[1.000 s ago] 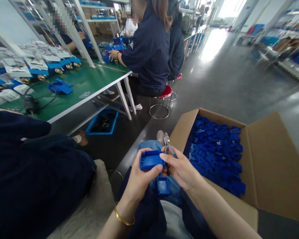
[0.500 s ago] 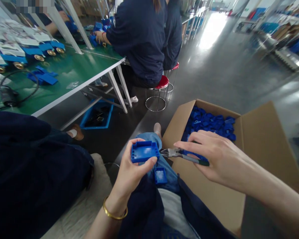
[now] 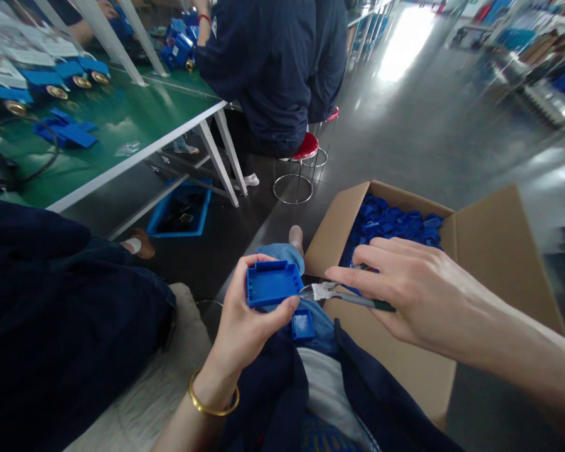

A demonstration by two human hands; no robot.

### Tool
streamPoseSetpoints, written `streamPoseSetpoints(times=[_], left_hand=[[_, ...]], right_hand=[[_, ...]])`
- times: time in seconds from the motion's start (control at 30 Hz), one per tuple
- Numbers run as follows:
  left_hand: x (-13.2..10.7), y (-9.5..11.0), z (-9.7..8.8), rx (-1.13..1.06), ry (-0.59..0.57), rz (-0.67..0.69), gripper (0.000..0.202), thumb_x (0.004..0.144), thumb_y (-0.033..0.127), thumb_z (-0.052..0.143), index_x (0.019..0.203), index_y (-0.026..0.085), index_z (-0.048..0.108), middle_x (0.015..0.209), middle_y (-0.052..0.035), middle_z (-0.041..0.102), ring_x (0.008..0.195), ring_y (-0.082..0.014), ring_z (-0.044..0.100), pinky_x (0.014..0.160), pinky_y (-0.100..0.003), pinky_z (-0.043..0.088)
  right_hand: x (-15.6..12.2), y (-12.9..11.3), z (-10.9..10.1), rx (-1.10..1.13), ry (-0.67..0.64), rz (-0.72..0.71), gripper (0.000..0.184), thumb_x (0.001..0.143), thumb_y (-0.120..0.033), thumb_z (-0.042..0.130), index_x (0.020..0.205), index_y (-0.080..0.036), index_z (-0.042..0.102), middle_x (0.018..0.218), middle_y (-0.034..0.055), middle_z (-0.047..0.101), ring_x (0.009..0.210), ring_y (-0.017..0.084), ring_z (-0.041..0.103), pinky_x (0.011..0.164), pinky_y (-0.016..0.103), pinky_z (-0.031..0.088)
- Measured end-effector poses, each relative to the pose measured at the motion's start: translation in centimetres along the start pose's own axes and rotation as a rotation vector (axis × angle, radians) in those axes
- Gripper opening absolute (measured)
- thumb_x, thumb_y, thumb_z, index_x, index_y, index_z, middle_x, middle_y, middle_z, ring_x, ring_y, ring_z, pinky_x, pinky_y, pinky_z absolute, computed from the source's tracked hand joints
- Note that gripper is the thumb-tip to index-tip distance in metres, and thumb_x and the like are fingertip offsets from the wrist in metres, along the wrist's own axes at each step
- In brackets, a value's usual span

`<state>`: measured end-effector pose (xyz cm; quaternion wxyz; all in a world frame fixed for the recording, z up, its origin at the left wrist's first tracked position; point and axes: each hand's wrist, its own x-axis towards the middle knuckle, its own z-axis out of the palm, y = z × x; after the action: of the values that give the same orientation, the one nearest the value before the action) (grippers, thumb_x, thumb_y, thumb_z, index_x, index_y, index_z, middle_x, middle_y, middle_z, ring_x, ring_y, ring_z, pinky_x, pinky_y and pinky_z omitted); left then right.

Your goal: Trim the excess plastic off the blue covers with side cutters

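My left hand [image 3: 242, 326] is closed around a blue plastic cover [image 3: 272, 282], held flat above my lap with its ribbed inside facing up. My right hand [image 3: 412, 289] grips a pair of small cutting pliers [image 3: 341, 294] with dark green handles; the metal jaws point left and touch the cover's right edge. A smaller blue plastic piece [image 3: 303, 325] lies on my knee just below the cover. To my right stands an open cardboard box [image 3: 494, 251] filled with several blue plastic parts [image 3: 395, 225].
A green-topped workbench [image 3: 122, 135] with blue meter housings and brass fittings stands at the left. A person in dark blue sits on a red stool [image 3: 306, 150] ahead. A blue bin [image 3: 181, 213] lies under the bench. Another person's dark-clad leg is at my left.
My right hand swung the pliers from upright to level and brought the jaws to the cover's right edge. The view tilted downward. My left hand kept its hold on the cover.
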<state>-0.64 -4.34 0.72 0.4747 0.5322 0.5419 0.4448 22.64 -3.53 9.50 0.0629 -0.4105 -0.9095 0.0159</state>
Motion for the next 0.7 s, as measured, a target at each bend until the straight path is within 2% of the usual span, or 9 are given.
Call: streamPoseSetpoints(times=[0.17, 0.5, 0.7], left_hand=[[0.05, 0.05, 0.04, -0.026, -0.015, -0.008, 0.05, 0.072, 0.029, 0.084, 0.112, 0.025, 0.055, 0.111, -0.0016, 0.062, 0.09, -0.0177, 0.064, 0.076, -0.028, 0.054], [-0.12, 0.18, -0.02, -0.006, -0.012, -0.005, 0.051, 0.073, 0.029, 0.084, 0.113, 0.025, 0.054, 0.113, -0.003, 0.062, 0.09, -0.0187, 0.065, 0.074, -0.027, 0.054], [-0.26, 0.16, -0.18, -0.018, -0.022, -0.017, 0.051, 0.072, 0.03, 0.084, 0.113, 0.024, 0.054, 0.109, -0.0023, 0.062, 0.087, -0.0181, 0.065, 0.071, -0.026, 0.054]], right_hand=[[0.0, 0.02, 0.04, -0.011, -0.023, 0.003, 0.047, 0.077, -0.004, 0.051, 0.114, -0.025, 0.071, 0.083, 0.0035, 0.062, 0.075, 0.024, 0.053, 0.068, 0.034, 0.034], [0.15, -0.24, -0.3, -0.06, -0.023, -0.018, 0.041, 0.08, -0.007, 0.053, 0.111, -0.023, 0.072, 0.08, 0.0049, 0.06, 0.071, 0.023, 0.051, 0.066, 0.034, 0.031], [-0.07, -0.23, -0.24, -0.059, -0.026, 0.006, 0.044, 0.077, -0.008, 0.057, 0.115, -0.025, 0.071, 0.083, 0.0043, 0.06, 0.074, 0.023, 0.052, 0.068, 0.034, 0.033]])
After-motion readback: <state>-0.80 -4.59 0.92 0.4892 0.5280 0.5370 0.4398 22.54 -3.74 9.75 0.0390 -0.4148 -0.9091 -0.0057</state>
